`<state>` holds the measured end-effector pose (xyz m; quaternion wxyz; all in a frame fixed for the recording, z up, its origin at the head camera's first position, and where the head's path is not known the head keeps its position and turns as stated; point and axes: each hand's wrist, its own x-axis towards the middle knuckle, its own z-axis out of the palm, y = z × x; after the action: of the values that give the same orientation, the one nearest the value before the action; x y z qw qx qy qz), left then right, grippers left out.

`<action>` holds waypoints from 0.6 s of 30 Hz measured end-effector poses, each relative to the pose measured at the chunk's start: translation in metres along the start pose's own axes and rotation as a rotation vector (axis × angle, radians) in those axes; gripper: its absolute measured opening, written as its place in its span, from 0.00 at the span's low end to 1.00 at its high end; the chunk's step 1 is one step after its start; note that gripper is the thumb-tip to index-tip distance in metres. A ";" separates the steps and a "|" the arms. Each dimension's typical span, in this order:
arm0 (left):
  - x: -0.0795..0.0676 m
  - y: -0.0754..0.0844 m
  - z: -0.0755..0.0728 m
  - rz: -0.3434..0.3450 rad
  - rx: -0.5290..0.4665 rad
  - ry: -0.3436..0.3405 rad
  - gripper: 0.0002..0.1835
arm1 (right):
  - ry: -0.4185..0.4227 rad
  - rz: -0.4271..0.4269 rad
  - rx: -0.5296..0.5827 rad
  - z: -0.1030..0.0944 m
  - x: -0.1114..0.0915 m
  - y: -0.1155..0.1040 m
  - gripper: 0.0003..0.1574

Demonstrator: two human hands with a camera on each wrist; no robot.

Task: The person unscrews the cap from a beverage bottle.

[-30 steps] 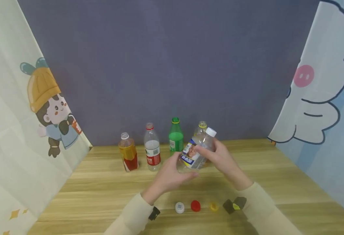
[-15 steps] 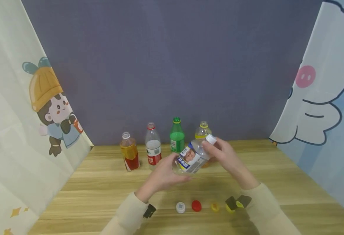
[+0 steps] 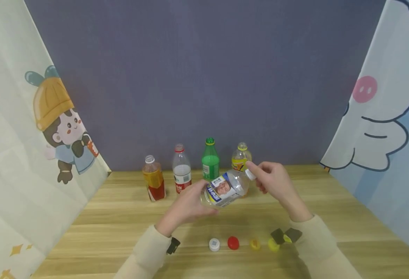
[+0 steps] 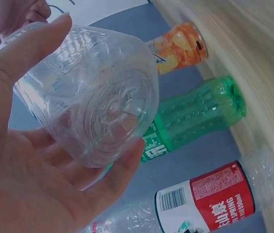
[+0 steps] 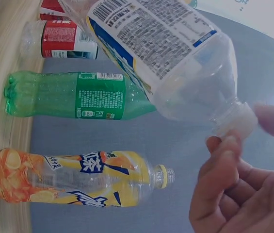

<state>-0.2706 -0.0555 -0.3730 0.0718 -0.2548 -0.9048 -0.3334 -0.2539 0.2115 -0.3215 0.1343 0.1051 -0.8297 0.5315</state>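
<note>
A clear plastic bottle (image 3: 225, 188) with a blue, white and yellow label is held tilted above the table, its neck toward the right. My left hand (image 3: 187, 207) grips it around the base; the left wrist view shows the bottle's round bottom (image 4: 117, 109) between thumb and fingers. At the neck, my right hand (image 3: 274, 184) pinches the white cap (image 5: 241, 121) between thumb and fingertips. The cap sits at the bottle's mouth; how tightly it is on, I cannot tell.
Behind stand several uncapped bottles: an amber-and-red one (image 3: 153, 180), a red-labelled one (image 3: 182, 174), a green one (image 3: 210, 161) and a yellow-labelled one (image 3: 240, 159). In front lie a white cap (image 3: 214, 244), a red cap (image 3: 233, 243) and two yellowish caps (image 3: 254, 243).
The bottle has tipped further toward horizontal and shifted slightly left and down. My right hand has moved from the bottle's upper body to its white cap.
</note>
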 end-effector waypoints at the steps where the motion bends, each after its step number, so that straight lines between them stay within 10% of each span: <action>1: 0.000 0.000 0.000 0.005 0.010 0.003 0.41 | -0.007 0.007 -0.009 0.000 0.000 0.000 0.31; 18: -0.003 0.004 -0.006 0.065 0.175 0.063 0.40 | -0.100 -0.129 -0.214 0.003 0.001 0.007 0.20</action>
<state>-0.2665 -0.0579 -0.3665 0.1331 -0.2662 -0.9190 -0.2585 -0.2580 0.2117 -0.3285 0.1371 0.1696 -0.8788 0.4245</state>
